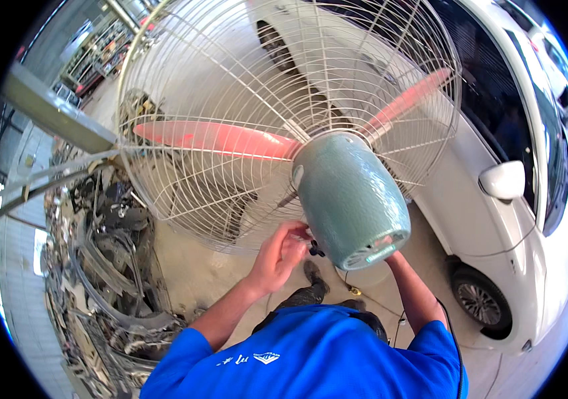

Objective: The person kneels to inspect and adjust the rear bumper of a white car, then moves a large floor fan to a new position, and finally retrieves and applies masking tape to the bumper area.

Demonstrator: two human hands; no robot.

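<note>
A large fan fills the upper middle, with red blades (221,139) inside a round wire cage (184,193) and a green-grey motor housing (350,193) facing me. My left hand (279,256) is at the lower left side of the housing, right beside a small black knob (316,249). Its fingers are curled together, their tips partly behind the housing; what they grip is too small to make out. My right forearm (416,289) reaches up to the housing's lower right side. The housing hides my right hand and its fingers.
A white car (497,226) stands close on the right, its side mirror (502,180) sticking out. Scrap car parts (118,259) are heaped along the left. A thick metal beam (58,110) comes in at the upper left. Cables (354,290) lie on the floor below the fan.
</note>
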